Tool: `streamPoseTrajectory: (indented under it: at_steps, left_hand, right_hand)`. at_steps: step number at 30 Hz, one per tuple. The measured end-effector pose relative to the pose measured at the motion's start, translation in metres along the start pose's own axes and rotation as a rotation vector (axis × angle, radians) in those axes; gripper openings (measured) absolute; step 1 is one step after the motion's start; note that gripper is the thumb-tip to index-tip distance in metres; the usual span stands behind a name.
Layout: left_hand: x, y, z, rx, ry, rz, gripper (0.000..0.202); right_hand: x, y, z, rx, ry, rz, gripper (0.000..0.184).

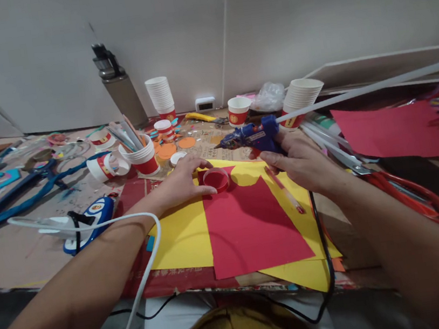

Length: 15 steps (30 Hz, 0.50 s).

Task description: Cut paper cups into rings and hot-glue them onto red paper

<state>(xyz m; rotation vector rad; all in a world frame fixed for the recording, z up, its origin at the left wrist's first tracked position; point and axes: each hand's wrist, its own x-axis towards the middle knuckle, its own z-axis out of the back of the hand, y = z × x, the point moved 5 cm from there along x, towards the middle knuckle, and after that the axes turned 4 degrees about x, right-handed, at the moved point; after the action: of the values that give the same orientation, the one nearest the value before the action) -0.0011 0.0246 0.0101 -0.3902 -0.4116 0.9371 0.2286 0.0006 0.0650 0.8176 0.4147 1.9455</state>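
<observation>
My right hand (pixel 298 156) grips a blue hot glue gun (pixel 254 133) above the papers, its nozzle pointing left. A long white glue stick (pixel 372 88) sticks out behind the gun. My left hand (pixel 185 183) curves its thumb and fingers round the left side of a small, shallow round ring (pixel 222 187), red inside with a pale rim. The ring stands on a red paper sheet (pixel 253 230), which lies over yellow paper sheets (pixel 181 240). A pen with a red end (pixel 286 190) lies below my right hand.
White-and-red paper cups stand in stacks (pixel 160 96) at the back, with one holding pens (pixel 147 161). Large red-handled scissors (pixel 407 195) lie right. A second, blue-and-white glue gun (pixel 92 223) lies left. A white cable (pixel 158 233) crosses my left forearm; a black cord (pixel 324 248) hangs in front.
</observation>
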Motion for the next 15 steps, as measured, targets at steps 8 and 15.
streamPoseTrajectory:
  at_steps: [8, 15]
  left_hand:
    - [0.0017, -0.0012, -0.0043, -0.006, 0.033, -0.047, 0.06]
    - [0.0031, -0.0004, -0.0064, 0.018, 0.003, -0.063, 0.053]
  right_hand:
    - [0.0001, 0.0019, -0.0009, -0.035, -0.005, 0.016, 0.024]
    - [-0.0004, 0.0036, -0.0008, -0.036, -0.002, 0.043, 0.022]
